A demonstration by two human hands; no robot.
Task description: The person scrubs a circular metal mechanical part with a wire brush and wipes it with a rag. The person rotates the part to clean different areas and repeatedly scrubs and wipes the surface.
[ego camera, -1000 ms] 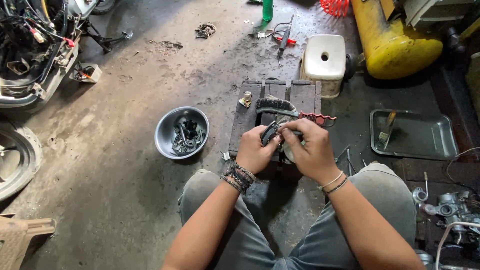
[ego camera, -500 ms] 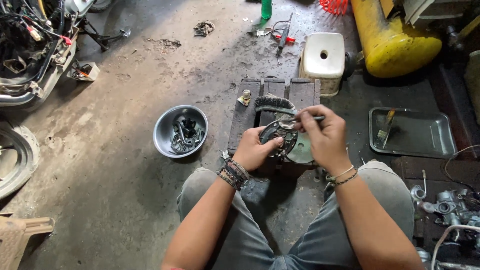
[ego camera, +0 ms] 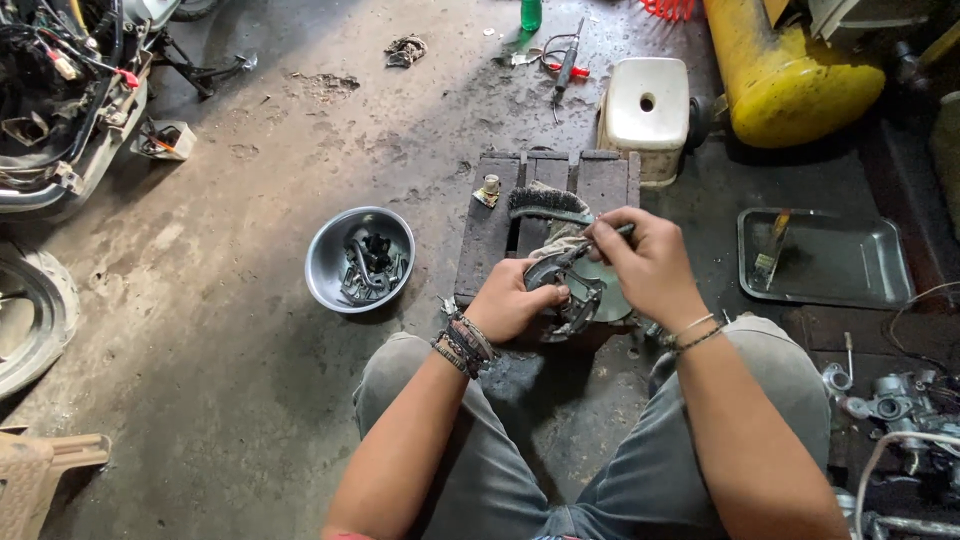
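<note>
Seated worker at a dark slatted wooden block on the concrete floor: the left hand is closed around the rim of a round grey metal brake plate with curved shoes, propped at the block's near edge, while the right hand pinches a slim dark-handled tool whose tip meets the plate's upper part. If the tip slips, it could likely jab the left thumb lying close by. A sprung part could also jump loose and miss the grey metal bowl of small parts standing apart to the left.
</note>
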